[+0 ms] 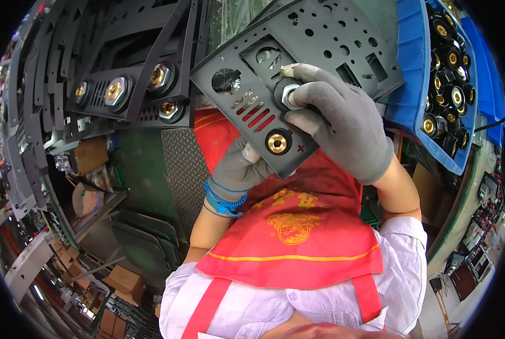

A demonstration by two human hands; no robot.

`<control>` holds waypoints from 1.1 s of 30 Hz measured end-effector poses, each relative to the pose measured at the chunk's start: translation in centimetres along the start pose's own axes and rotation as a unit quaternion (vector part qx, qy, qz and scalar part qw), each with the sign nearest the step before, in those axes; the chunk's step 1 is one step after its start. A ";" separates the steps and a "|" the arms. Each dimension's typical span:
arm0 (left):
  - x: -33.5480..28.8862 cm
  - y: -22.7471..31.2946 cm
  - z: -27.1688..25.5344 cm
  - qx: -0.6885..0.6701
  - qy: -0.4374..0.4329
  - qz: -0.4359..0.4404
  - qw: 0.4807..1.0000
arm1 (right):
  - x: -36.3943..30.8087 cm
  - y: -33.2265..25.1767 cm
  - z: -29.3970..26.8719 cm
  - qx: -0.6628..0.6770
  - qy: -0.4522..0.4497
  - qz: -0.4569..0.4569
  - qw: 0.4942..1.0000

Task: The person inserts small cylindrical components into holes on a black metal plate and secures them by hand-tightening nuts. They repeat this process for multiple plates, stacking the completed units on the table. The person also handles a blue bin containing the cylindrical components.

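Observation:
A dark grey sheet-metal panel with round holes and slots is held tilted in front of me. My left hand, in a grey glove with a blue coiled wrist band, grips its lower left edge; the fingers behind it are hidden. My right hand, also gloved, has its thumb and fingers closed round a silver hex nut on a black round fitting in the panel. Closer to the lower corner, a black fitting with a brass centre sits in another hole. An open round cut-out lies at the panel's left.
To the right, a blue bin holds many black fittings with brass centres. Stacked dark metal panels stand at the left, several carrying nuts and brass fittings. A ribbed metal plate and cardboard boxes lie lower left.

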State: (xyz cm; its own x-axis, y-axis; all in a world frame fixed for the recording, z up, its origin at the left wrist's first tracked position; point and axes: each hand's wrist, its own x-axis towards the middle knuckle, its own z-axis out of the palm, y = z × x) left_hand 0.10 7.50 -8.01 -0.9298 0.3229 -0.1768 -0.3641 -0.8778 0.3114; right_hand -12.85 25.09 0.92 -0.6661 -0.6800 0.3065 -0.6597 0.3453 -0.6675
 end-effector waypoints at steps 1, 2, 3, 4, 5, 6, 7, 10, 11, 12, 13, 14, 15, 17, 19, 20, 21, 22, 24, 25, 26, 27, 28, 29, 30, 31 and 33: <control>0.1 0.2 0.5 0.007 -0.004 0.003 1.000 | 0.0 0.0 0.0 0.000 0.000 0.002 1.000; 0.1 0.3 0.8 0.015 -0.008 0.006 1.000 | 0.1 0.0 0.0 0.000 0.000 0.005 1.000; 0.1 -0.1 1.0 0.033 0.023 0.030 0.999 | 0.2 0.0 0.0 -0.004 0.007 0.008 1.000; 0.1 -0.9 1.2 0.051 0.052 0.056 0.996 | 0.3 -0.1 0.1 -0.009 0.013 0.010 1.000; 0.0 -1.4 1.2 0.069 0.082 0.081 0.991 | 0.4 -0.1 0.2 -0.013 0.020 0.012 1.000; -0.2 -1.1 1.0 0.076 0.064 0.057 0.993 | 0.4 0.0 0.2 -0.004 0.007 0.014 1.000; -0.2 -1.0 0.9 0.089 0.071 0.051 0.992 | 0.2 0.1 0.3 0.005 -0.006 0.018 1.000; -0.1 -0.6 1.2 0.099 0.070 0.048 0.991 | 0.1 0.3 0.3 0.104 -0.018 0.063 0.992; 0.2 -0.3 1.3 0.082 0.054 0.058 0.993 | 0.1 0.4 0.2 0.149 -0.018 0.083 0.985; 0.2 -0.2 1.8 0.089 0.054 0.068 0.992 | 0.3 0.4 -0.3 0.210 -0.057 0.098 0.971; 0.4 0.0 2.2 0.096 0.053 0.078 0.991 | 0.5 0.3 -1.1 0.269 -0.095 0.111 0.952; 0.4 0.1 3.0 0.128 0.067 0.089 0.985 | 0.7 0.3 -1.5 0.326 -0.133 0.125 0.928; 0.4 0.2 3.4 0.160 0.080 0.101 0.979 | 0.8 0.5 -1.3 0.264 -0.135 0.050 0.954; 0.4 0.2 3.0 0.155 0.083 0.097 0.980 | 0.9 0.7 -0.9 0.134 -0.133 -0.100 0.977; 0.3 0.3 3.8 0.148 0.115 0.094 0.978 | 0.8 -0.4 -1.8 0.034 -0.140 -0.105 0.984; 0.3 0.2 3.9 0.137 0.115 0.098 0.979 | 1.0 -0.9 -2.4 0.001 -0.143 -0.108 0.984; 0.3 0.2 4.0 0.126 0.116 0.102 0.980 | 1.1 -1.2 -2.7 -0.031 -0.146 -0.111 0.983; 0.4 0.2 4.1 0.115 0.114 0.104 0.981 | 1.0 -1.0 -2.5 -0.043 -0.126 -0.137 0.982; 0.5 0.0 4.4 0.119 0.106 0.108 0.981 | 0.8 -0.5 -2.0 -0.066 -0.085 -0.190 0.976; 0.6 -0.1 4.6 0.122 0.102 0.109 0.981 | 0.6 -0.3 -1.9 -0.075 -0.086 -0.192 0.975; 0.7 -0.1 4.8 0.117 0.107 0.106 0.982 | 0.5 -0.2 -1.7 -0.084 -0.088 -0.195 0.973; 0.7 -0.1 5.1 0.113 0.112 0.103 0.982 | 0.4 -0.1 -1.7 -0.093 -0.090 -0.198 0.972; 0.7 -0.1 5.2 0.110 0.116 0.101 0.982 | 0.4 -0.2 -1.7 -0.085 -0.093 -0.188 0.974; 0.7 0.0 5.1 0.118 0.107 0.099 0.982 | 0.2 -0.4 -1.8 -0.076 -0.095 -0.178 0.976; 0.6 0.1 4.8 0.127 0.098 0.097 0.982 | 0.2 -0.5 -1.9 -0.068 -0.098 -0.168 0.979; 0.5 0.1 4.7 0.135 0.089 0.096 0.982 | 0.3 -0.5 -1.7 -0.055 -0.079 -0.167 0.981; 0.6 -0.1 4.8 0.132 0.120 0.106 0.978 | 0.5 -0.6 -1.4 -0.037 -0.055 -0.167 0.984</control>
State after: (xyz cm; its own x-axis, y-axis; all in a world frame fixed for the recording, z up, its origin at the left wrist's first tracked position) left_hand -0.64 9.51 -3.68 -0.9577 0.0227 -0.2869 -0.1951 -0.7841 0.5892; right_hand -13.30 25.52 2.41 -0.3680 -0.8283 0.4225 -0.8621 0.1338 -0.4887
